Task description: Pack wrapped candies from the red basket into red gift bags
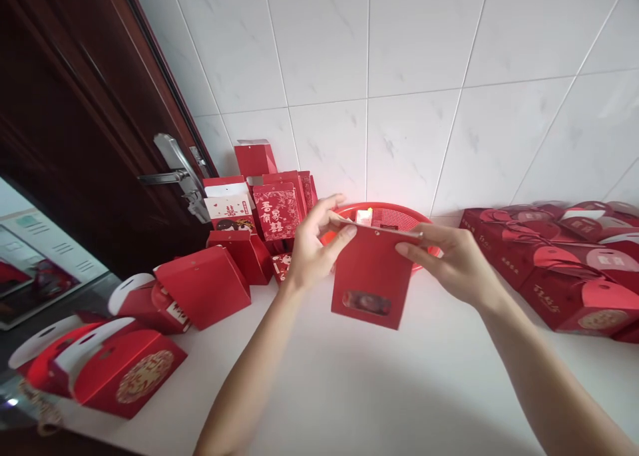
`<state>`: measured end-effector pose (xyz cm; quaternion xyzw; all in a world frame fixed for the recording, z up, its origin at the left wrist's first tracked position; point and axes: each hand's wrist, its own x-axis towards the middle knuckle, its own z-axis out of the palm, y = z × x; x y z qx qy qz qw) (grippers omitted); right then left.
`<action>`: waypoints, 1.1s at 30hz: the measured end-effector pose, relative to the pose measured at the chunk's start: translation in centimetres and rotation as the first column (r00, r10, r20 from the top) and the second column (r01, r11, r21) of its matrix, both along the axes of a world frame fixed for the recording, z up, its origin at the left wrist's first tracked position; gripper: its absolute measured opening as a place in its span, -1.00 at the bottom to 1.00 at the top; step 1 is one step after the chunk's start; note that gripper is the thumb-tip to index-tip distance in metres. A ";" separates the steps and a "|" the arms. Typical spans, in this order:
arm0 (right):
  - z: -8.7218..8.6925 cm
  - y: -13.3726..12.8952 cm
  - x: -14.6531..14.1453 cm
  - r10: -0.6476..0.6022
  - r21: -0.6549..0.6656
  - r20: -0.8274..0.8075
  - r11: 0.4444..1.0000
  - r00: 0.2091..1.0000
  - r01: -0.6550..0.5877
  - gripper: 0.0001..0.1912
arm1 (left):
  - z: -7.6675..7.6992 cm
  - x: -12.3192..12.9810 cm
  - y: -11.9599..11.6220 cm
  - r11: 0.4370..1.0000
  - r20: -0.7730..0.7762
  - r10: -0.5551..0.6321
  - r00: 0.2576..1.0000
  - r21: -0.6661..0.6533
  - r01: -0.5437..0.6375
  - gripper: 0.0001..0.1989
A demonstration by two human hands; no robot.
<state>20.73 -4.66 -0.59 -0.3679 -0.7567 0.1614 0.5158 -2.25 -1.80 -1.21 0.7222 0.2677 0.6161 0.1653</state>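
The red, flat-fronted paper box (369,276), with a tiny hole near its top and a small oval window low down, looks to be up in the air over the shiny white table (379,389). From where I stand, the left hand (317,246) has one top corner pinched tight, and the right hand (449,259) has the other, thumbs in front. I think the step now is getting the top edge straight and shut (something dark shows in the window, but I can't tell what). The next move seems to need soft fingers and both corners kept even. Just behind is a round red plastic basket (412,213). Red and white paper boxes (277,213) stand to the left, and dark red paper boxes (562,293) crowd the right.
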 end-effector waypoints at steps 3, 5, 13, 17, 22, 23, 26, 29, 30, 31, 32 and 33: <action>0.0 0.8 0.2 0.026 -0.063 -0.047 0.998 0.999 -0.029 -0.65 | 0.0 -0.2 0.4 0.998 -0.033 -0.019 0.999 -0.063 0.017 -0.63; 0.1 1.0 0.4 0.040 -0.098 -0.123 0.994 0.992 -0.052 -0.65 | 0.1 -0.2 0.2 0.998 -0.017 -0.006 1.000 -0.059 0.005 -0.62; 0.0 2.3 1.0 0.182 -0.299 -0.236 0.921 0.954 -0.250 -0.71 | -0.5 0.1 0.5 0.971 0.006 -0.076 0.997 -0.229 0.076 -0.60; -0.2 2.7 1.4 0.217 -0.350 -0.236 0.890 0.947 -0.291 -0.71 | -0.9 0.4 0.8 0.977 -0.010 -0.076 0.997 -0.201 0.072 -0.69; 0.0 2.6 1.8 0.239 -0.381 -0.193 0.876 0.952 -0.297 -0.67 | -1.3 0.4 1.2 0.993 -0.100 -0.053 0.994 -0.108 0.042 -0.86; 0.1 2.6 1.9 0.245 -0.395 -0.181 0.869 0.953 -0.298 -0.64 | -1.3 0.4 1.3 0.996 -0.115 -0.053 0.992 -0.077 0.044 -0.89; 0.3 2.4 2.3 0.280 -0.460 -0.160 0.827 0.946 -0.323 -0.56 | -1.4 0.5 1.4 0.999 -0.135 -0.042 0.990 0.007 0.044 -0.89; 0.3 2.4 2.4 0.286 -0.508 -0.180 0.792 0.941 -0.338 -0.50 | -1.4 0.6 1.6 0.998 -0.141 -0.028 0.990 0.048 0.035 -0.88; 0.4 2.4 2.4 0.271 -0.514 -0.182 0.793 0.945 -0.326 -0.49 | -1.5 0.7 1.7 0.998 -0.146 -0.024 0.989 0.050 0.032 -0.87; 0.4 2.4 2.4 0.253 -0.515 -0.179 0.799 0.951 -0.310 -0.49 | -1.6 0.7 1.7 0.998 -0.151 -0.021 0.988 0.051 0.029 -0.87; 0.4 2.4 2.3 0.239 -0.515 -0.172 0.805 0.956 -0.294 -0.50 | -1.6 0.7 1.8 0.998 -0.156 -0.020 0.987 0.051 0.029 -0.86; 0.4 2.4 2.3 0.229 -0.513 -0.165 0.811 0.959 -0.282 -0.51 | -1.6 0.7 1.8 0.998 -0.160 -0.023 0.987 0.050 0.031 -0.86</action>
